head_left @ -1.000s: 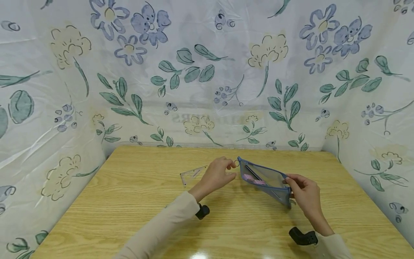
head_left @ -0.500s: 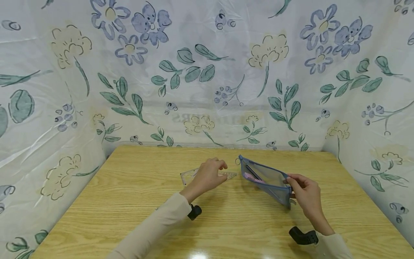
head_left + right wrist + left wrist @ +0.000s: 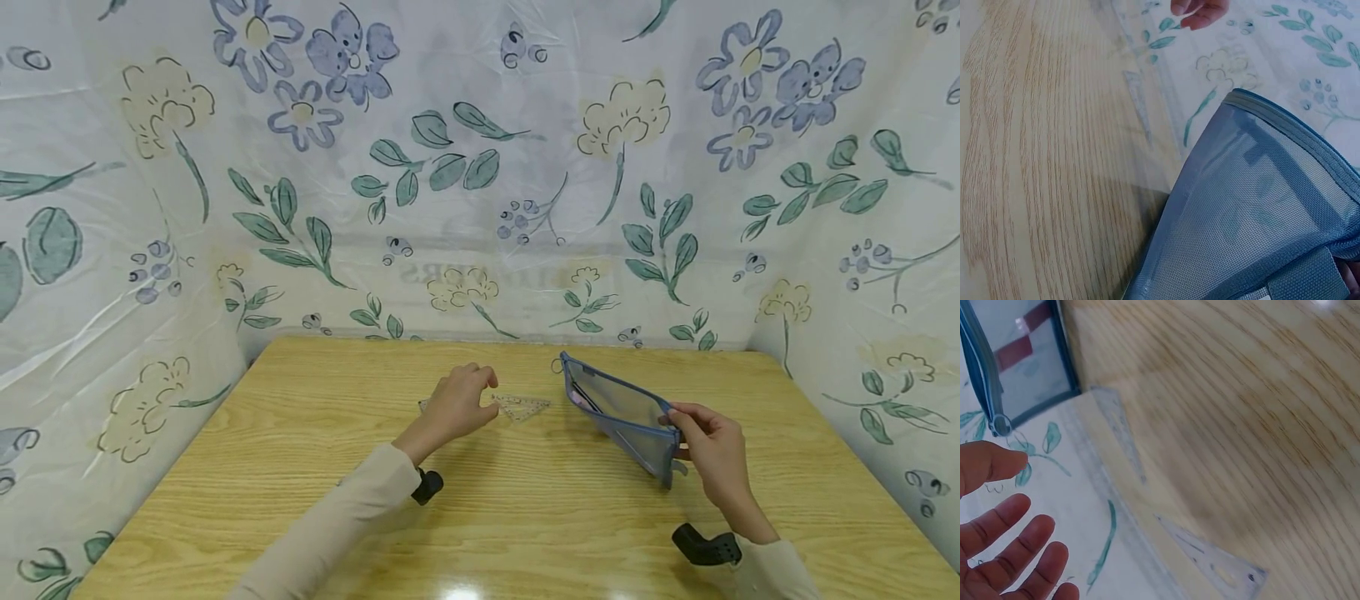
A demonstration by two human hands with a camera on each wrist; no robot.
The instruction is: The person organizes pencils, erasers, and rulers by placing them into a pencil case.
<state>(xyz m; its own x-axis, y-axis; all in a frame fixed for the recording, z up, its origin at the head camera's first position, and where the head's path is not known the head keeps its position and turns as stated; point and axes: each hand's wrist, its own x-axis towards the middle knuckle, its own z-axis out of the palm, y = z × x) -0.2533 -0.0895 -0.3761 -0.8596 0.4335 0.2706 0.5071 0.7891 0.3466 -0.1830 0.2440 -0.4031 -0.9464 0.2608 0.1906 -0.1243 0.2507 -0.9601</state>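
Right hand (image 3: 714, 443) pinches bag (image 3: 633, 432); loose, empty left hand (image 3: 453, 402) moves off. Left wrist view shows 1 ruler (image 3: 1210, 557) head view mostly hides.

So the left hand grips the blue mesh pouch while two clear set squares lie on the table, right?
Not quite: the head view shows the right hand gripping the blue mesh pouch, not the left hand. Two clear set squares do lie on the table.

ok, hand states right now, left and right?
Left hand: open, holding nothing.
Right hand: closed, holding the blue mesh pouch by one end.
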